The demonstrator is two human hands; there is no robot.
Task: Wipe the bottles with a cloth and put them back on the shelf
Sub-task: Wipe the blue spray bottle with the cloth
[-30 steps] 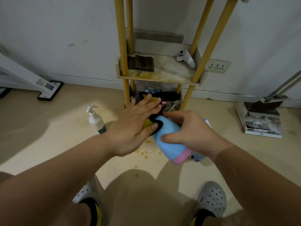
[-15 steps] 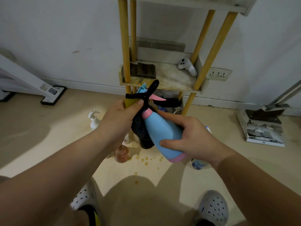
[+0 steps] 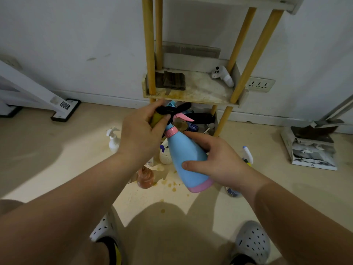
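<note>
The right hand (image 3: 219, 163) is wrapped around the lower body of a blue spray bottle (image 3: 185, 150), thumb on the near side and fingers curled round the far side, holding it in the air with its pink base tilted toward the near right and its pink collar and trigger pointing far. The left hand (image 3: 139, 132) grips a black and yellow cloth (image 3: 177, 109), fingers and thumb bunched round it, pressing it against the bottle's spray head. Both are held just in front of the shelf (image 3: 191, 97), a stained tray on yellow poles against the far wall. On that tray lie a dark folded rag (image 3: 172, 81) at the left and a white controller (image 3: 222, 75) at the far right. On the floor below the hands stand a white pump bottle (image 3: 113, 139) to the left, a brown bottle (image 3: 145, 177) nearer, and a white bottle (image 3: 165, 154) between them and the shelf; another spray bottle (image 3: 248, 154) shows just right of the right hand. A wall socket (image 3: 259, 85) sits right of the shelf.
</note>
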